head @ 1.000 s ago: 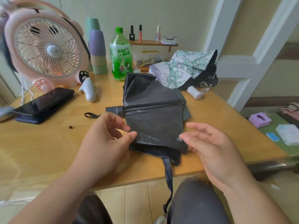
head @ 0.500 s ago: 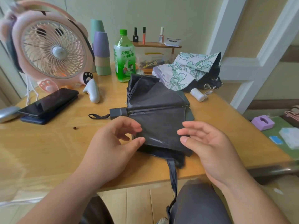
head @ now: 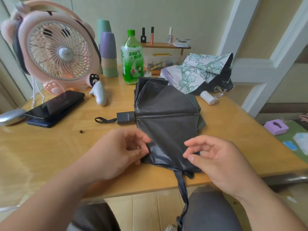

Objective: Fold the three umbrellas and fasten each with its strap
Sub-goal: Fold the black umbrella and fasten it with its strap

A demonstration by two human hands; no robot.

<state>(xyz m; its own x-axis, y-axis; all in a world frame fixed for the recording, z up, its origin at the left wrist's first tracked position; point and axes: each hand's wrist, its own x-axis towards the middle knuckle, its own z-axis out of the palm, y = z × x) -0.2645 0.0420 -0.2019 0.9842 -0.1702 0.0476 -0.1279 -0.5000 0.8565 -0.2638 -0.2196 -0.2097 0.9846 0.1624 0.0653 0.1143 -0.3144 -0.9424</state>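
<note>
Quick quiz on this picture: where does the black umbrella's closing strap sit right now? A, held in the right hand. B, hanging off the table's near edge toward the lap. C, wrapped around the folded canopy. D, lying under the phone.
B: the strap trails from the black umbrella down past the table edge, unfastened.

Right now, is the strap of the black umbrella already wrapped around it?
No, the strap of the black umbrella hangs loose over the table edge.

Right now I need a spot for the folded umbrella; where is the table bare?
Bare wood lies left of the left hand, below the phones. The back is crowded: fan, bottle, floral umbrella.
</note>
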